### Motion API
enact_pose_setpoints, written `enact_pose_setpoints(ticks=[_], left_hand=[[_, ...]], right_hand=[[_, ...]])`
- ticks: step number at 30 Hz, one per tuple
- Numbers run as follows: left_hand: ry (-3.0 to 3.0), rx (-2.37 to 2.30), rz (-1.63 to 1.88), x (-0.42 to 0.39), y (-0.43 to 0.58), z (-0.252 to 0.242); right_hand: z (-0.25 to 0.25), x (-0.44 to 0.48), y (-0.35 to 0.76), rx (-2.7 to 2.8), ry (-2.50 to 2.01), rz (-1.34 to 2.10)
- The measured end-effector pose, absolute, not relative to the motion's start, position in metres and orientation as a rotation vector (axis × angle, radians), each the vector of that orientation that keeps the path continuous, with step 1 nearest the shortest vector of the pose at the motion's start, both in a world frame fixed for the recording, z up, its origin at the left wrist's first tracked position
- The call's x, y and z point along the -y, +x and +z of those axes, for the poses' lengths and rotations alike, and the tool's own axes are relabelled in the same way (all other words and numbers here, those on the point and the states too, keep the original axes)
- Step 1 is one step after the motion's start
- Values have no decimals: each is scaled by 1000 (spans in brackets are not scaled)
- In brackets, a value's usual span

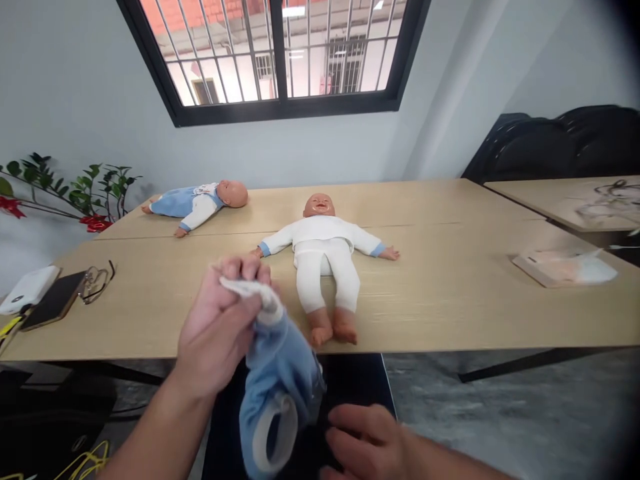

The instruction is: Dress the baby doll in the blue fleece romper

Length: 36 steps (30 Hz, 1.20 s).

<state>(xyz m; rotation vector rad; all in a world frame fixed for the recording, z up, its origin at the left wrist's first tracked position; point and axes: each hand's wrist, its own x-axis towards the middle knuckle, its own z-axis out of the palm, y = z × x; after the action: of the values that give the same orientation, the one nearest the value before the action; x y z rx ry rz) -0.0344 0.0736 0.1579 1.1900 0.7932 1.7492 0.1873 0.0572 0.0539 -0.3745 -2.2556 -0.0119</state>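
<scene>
My left hand [220, 327] is closed on a small blue baby garment [277, 393] with white cuffs, which hangs below the table's front edge. My right hand [365, 440] lies low beside the garment, fingers stretched toward it, holding nothing. A baby doll in white clothes [325, 257] lies face up on the wooden table [450, 300], its feet at the front edge, just beyond the garment. A second doll in blue and white [195, 203] lies at the back left.
At the table's left end lie a white box [27, 288], a dark phone [54, 300] and glasses [97, 280]. A flat packet [565, 268] sits at the right. A plant [75, 190] stands left, black chairs [560, 143] right.
</scene>
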Motion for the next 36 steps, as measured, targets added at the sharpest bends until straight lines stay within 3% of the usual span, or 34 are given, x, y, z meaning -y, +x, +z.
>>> enact_pose_setpoints(ticks=[3,7,10,15,19,22,25,28,29,31,34,36], left_hand=[[1469,-833,1909,-94,-20,193],[1813,-884,2007,-120,-16,219],[1882,-1001,2063,-141,-31,225],[1522,-1121,2097,-191,-75,220],[1410,-1177,2061,-237,-92,233],[1620,-1142,2090,-254,-89,262],[1891,-1074,2139,-238,-80,286],[2213,-1038,2124,-193,-69,280],[2381,-1047,1989,-175,-65,270],[2615,-1028,1404,-142,-56,244],[2444,-977,567,-110,-42,199],[2232,-898,333,-109,-37,175]], right_hand=[[53,-35,171,2081,-387,-211],[74,-83,163,1985,-634,-280],[106,-138,178,1900,-703,23],[164,-215,223,1625,-929,894],[207,-269,251,1739,-848,1199],[248,-292,258,1744,-738,944],[281,-274,258,1704,-554,316],[276,-221,258,1779,-347,-261],[263,-201,260,1905,-274,-421],[225,-167,264,2202,-204,-585],[161,-132,279,2547,-210,-599],[128,-122,293,2632,-173,-540]])
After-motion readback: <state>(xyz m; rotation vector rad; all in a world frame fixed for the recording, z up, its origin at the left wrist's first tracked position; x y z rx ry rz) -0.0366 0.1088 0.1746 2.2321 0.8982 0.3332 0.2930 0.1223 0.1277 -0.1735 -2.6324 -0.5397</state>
